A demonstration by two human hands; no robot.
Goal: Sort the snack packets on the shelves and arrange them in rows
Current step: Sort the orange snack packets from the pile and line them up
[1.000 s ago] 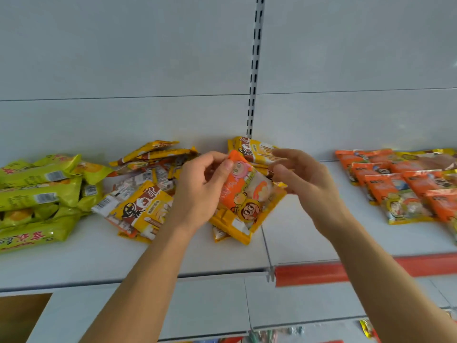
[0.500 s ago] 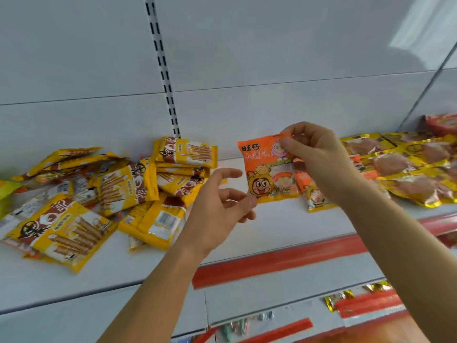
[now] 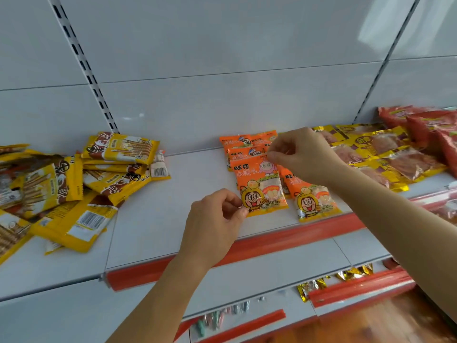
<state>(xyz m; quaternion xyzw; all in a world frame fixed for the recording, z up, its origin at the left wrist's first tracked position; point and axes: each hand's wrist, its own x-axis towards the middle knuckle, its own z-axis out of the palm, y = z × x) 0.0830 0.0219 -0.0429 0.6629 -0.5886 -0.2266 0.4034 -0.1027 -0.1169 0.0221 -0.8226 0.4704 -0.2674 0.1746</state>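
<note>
On the shelf (image 3: 173,219), right of centre, an orange snack packet (image 3: 259,186) lies flat with its long axis running near to far, the printed face up. Both hands hold it: the left hand (image 3: 215,219) pinches the near-left corner between thumb and fingers, and the right hand (image 3: 301,154) pinches the far-right top edge. The grips sit at opposite ends of the long axis, so either hand can pivot the packet. It overlaps the near end of a row of matching orange packets (image 3: 244,147) and lies just beside a second orange packet (image 3: 311,196) on its right. Judged from this layout, the step in hand is squaring the packet parallel to that neighbour. A loose heap of yellow packets (image 3: 74,184) lies well apart to the left, unsorted. Gold packets (image 3: 385,154) occupy the far right
</note>
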